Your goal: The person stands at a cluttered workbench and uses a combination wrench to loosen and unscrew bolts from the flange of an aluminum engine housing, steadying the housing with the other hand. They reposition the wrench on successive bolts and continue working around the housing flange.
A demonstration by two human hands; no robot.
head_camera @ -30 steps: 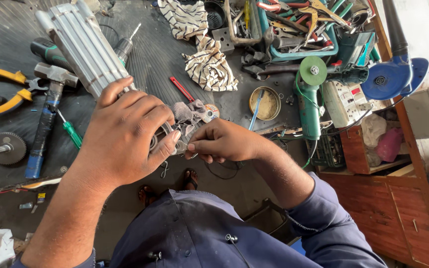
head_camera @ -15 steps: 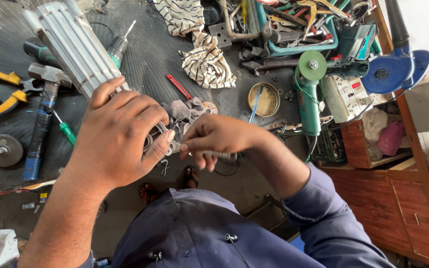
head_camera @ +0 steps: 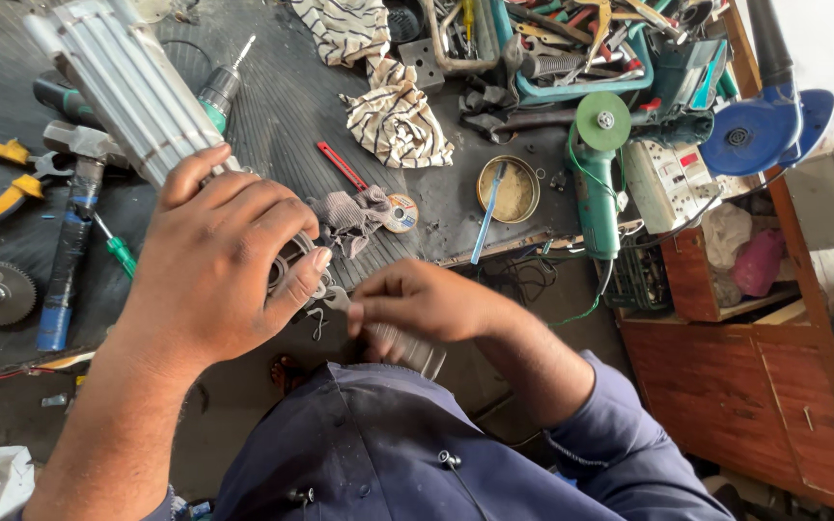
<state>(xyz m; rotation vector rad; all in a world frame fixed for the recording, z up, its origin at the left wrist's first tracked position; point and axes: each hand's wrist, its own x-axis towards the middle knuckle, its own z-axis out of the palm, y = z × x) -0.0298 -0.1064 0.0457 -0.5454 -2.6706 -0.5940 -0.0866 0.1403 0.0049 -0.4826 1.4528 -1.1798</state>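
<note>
Gripping the ribbed metal cylinder [head_camera: 118,82] near frame centre, your left hand [head_camera: 219,260] is closed over its end fitting. Your right hand [head_camera: 417,304] pinches what may be a small tool; keep the cylinder steady, with both hands close.

Head camera looks steeply down, close over workbench [head_camera: 272,116].

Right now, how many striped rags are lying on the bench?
2. One striped rag lies at the top edge of the bench; the other striped rag lies just below it, by the red cutter. The clutter may hide more.
</note>
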